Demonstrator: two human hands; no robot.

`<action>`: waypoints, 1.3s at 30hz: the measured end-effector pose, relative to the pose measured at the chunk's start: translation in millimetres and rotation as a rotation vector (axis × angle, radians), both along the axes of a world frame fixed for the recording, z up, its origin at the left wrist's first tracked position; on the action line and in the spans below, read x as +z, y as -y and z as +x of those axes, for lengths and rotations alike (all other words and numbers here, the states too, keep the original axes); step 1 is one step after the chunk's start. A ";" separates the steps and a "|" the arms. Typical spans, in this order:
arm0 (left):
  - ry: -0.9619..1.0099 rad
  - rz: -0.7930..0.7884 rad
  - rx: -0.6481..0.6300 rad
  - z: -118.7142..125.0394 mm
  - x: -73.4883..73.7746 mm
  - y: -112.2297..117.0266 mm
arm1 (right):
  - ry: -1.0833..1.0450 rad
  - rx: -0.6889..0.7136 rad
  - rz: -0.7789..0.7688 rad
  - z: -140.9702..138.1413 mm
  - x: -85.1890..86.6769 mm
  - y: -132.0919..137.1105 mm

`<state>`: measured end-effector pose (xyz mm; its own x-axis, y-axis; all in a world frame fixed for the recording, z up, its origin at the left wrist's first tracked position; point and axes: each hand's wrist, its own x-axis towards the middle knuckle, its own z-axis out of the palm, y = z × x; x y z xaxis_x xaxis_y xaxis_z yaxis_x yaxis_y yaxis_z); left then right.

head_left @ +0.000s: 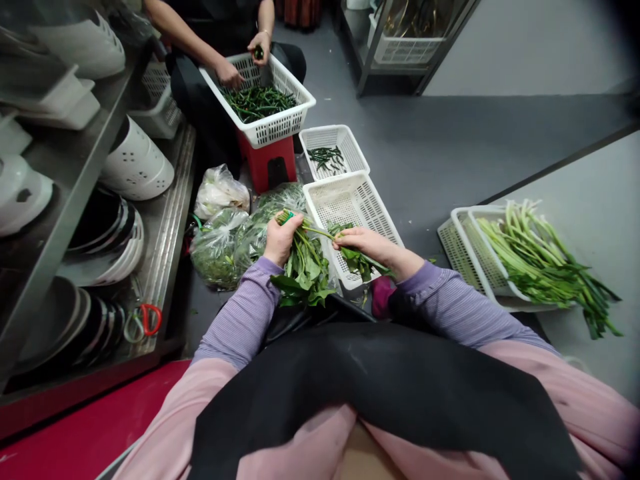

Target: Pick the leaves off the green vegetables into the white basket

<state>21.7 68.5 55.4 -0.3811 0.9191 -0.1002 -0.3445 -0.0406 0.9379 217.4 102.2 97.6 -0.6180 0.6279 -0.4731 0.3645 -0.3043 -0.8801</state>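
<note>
A bunch of leafy greens [306, 270] hangs stems-up from my left hand [281, 239], whose fingers are closed around the stems. Something green, like a band, shows at the stem ends. My right hand [367, 243] pinches a single leafy stem [323, 233] that stretches across from the bunch, its leaves hanging below my fingers. Below my hands stands a white slotted basket [383, 212], with some loose leaves inside near my right hand. Clear plastic bags of greens [220, 243] lie on the floor left of the bunch.
Opposite, a co-worker's hands [230, 73] work over a white basket of green chillies [260, 103] on a red stool [265, 163]. A smaller basket [357, 157] holds a few more. Scallions and celery-like stalks [537, 257] fill baskets at right. A metal dish shelf [170, 220] borders the left.
</note>
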 end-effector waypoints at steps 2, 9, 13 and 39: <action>-0.009 -0.007 -0.034 0.6 1.6 1.8 | -0.075 -0.026 -0.074 2.2 -2.7 -0.2; -0.040 0.006 -0.055 5.2 1.9 1.8 | -0.132 0.059 -0.072 -0.5 -2.7 4.4; -0.056 0.007 -0.047 6.9 3.0 2.3 | 0.049 0.113 0.248 -6.1 1.8 8.0; -0.023 -0.258 -0.357 -6.9 11.6 9.5 | -0.043 -0.335 0.193 15.8 -25.4 -24.4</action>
